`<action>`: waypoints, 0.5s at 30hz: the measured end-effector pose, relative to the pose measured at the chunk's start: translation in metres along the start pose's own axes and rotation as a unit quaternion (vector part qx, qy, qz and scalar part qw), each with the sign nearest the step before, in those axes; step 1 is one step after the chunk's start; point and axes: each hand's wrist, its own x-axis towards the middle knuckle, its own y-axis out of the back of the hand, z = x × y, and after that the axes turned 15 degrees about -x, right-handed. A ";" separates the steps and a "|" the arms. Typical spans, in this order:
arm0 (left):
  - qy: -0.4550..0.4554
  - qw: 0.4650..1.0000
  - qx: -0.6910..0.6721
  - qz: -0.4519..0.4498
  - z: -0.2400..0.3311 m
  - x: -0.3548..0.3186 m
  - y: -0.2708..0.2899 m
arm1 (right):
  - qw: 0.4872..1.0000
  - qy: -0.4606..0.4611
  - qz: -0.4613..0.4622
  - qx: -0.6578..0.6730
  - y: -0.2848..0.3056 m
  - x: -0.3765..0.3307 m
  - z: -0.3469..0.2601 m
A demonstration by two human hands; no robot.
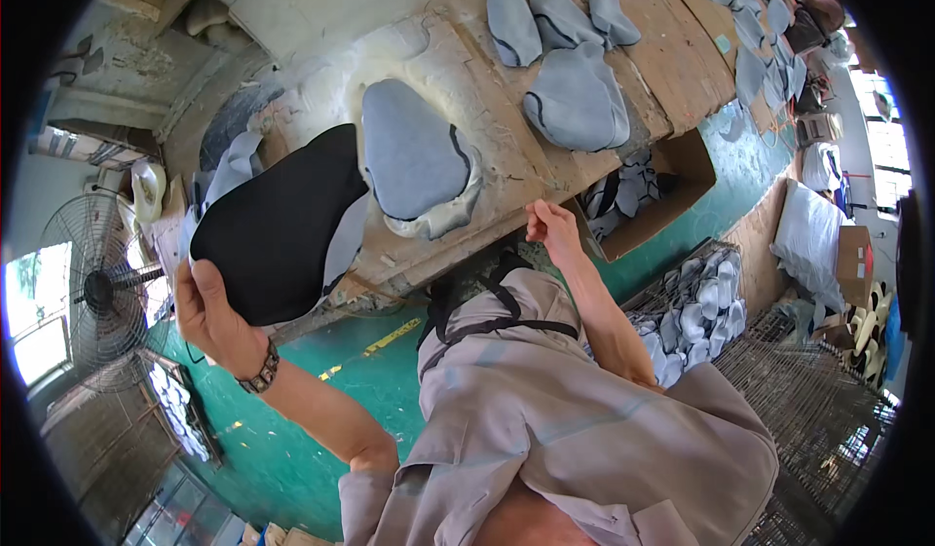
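My left hand (216,317) grips the near edge of a black seat-shaped cover (282,229), thumb on top, and holds it up at the bench's left side. Grey material shows along the cover's right edge. Right of it, a smooth grey seat-shaped piece (411,151) rests on a form (450,217) with a pale, crusted rim. My right hand (553,229) is closed at the bench's front edge, fingers curled together. Whatever may be in those fingers is hidden.
Several grey shaped pieces (579,98) lie on the bench (487,147) at the back right, more beyond. Below stands a cardboard box (696,181) of pieces, near a stacked pile (696,307). A wire-guarded fan (97,288) is at left; a wire rack (808,400) at right.
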 end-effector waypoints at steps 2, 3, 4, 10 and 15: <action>0.034 0.999 -0.021 -0.019 0.010 -0.003 -0.007 | 0.996 0.037 0.005 -0.087 -0.031 -0.029 -0.018; 0.043 0.998 -0.044 -0.006 0.004 -0.002 -0.010 | 0.981 0.086 0.015 -0.173 -0.047 -0.035 -0.034; 0.038 0.999 -0.029 -0.014 -0.002 -0.002 -0.018 | 0.968 0.135 -0.022 -0.210 -0.045 -0.036 -0.039; 0.078 0.990 -0.103 -0.064 0.011 -0.006 -0.044 | 0.707 0.536 -0.065 -0.457 -0.154 -0.092 -0.175; 0.135 0.954 -0.263 -0.048 0.028 -0.009 -0.070 | 0.673 0.569 -0.089 -0.464 -0.206 -0.073 -0.164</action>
